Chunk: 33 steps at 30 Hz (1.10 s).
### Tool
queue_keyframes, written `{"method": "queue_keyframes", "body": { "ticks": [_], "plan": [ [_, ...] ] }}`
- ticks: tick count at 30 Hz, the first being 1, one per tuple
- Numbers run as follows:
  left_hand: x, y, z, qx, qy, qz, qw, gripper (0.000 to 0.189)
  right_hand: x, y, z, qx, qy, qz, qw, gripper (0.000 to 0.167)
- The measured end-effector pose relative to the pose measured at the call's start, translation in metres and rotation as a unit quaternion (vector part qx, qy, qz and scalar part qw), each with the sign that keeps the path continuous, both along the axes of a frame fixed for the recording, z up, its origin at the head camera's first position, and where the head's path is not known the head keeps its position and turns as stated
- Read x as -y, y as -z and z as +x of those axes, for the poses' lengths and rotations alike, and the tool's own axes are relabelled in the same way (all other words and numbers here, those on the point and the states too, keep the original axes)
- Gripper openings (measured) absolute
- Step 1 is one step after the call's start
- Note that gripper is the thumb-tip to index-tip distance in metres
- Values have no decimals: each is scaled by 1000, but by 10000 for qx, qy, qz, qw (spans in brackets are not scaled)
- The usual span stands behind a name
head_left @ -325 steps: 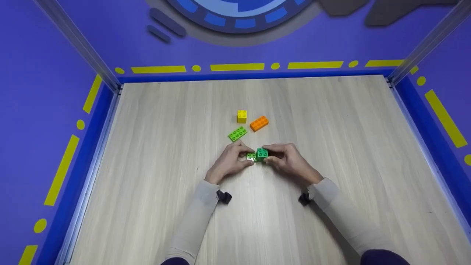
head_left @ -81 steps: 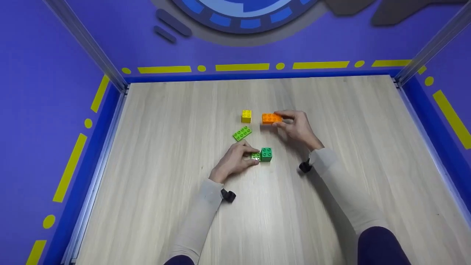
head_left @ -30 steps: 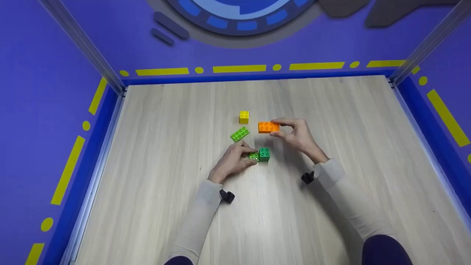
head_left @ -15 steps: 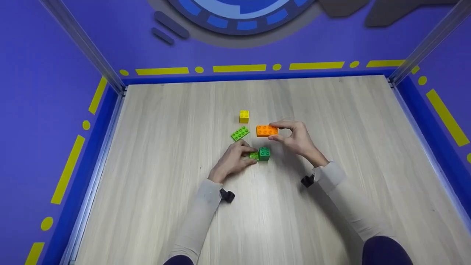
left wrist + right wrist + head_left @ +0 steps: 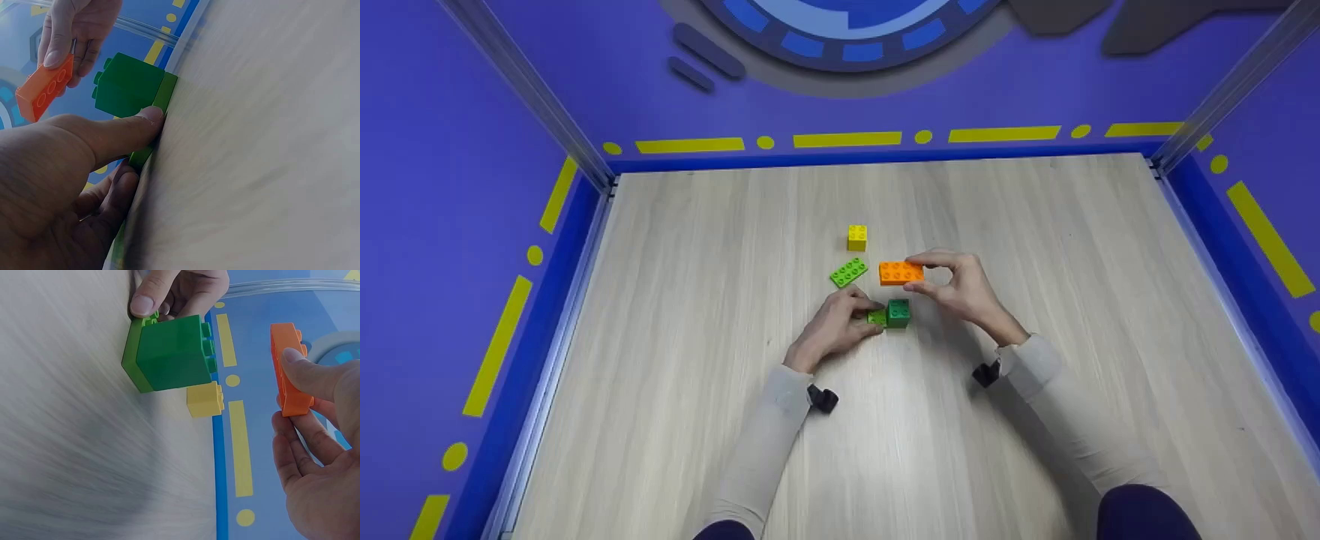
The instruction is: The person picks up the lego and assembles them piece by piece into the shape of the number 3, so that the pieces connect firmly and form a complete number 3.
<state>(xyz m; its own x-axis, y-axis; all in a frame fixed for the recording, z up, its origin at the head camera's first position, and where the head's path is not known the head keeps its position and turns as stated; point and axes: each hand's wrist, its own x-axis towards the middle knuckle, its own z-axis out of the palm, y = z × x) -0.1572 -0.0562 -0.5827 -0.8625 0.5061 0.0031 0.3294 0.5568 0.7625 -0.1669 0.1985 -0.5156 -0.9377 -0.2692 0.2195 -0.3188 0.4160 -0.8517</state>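
My left hand [image 5: 830,324] pinches the left end of a light green building-block plate [image 5: 876,318] low on the table, between thumb and fingers. A dark green brick [image 5: 898,313] stands on the plate's right end, studs up, as the right wrist view also shows. My right hand [image 5: 960,286] grips an orange eight-stud brick [image 5: 896,273] by its right end. The orange brick [image 5: 289,371] is held in the air, higher than the dark green brick [image 5: 171,354] and, in the head view, just beyond it. Part of the plate is hidden by my left fingers and the dark green brick.
A second light green plate [image 5: 849,272] lies just beyond my left hand. Farther back stands a yellow brick [image 5: 857,238]. The wooden table [image 5: 697,262] is bordered by blue walls [image 5: 840,112] at the back and both sides.
My right hand let go of the dark green brick, picked up the orange one and brought it nearer and slightly left, close behind the dark green brick. My left hand stays on the plate.
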Motion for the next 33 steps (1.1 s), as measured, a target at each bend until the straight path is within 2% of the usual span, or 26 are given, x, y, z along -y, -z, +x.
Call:
{"method": "queue_keyframes", "body": {
  "ticks": [6,15,25,33],
  "plan": [
    [0,1,-1,-45,10,-50,10000,35,5,-2,4,70,70,55,9999,34],
    [0,1,-1,1,13,-68,10000,35,14,-26,20,67,-52,-109,9999,33],
    [0,0,0,-107,27,-115,9999,36,16,-19,24,140,-103,-115,9998,33],
    [0,0,1,-132,31,-103,9999,28,18,-12,28,178,-270,-196,9993,34]
  ]
}}
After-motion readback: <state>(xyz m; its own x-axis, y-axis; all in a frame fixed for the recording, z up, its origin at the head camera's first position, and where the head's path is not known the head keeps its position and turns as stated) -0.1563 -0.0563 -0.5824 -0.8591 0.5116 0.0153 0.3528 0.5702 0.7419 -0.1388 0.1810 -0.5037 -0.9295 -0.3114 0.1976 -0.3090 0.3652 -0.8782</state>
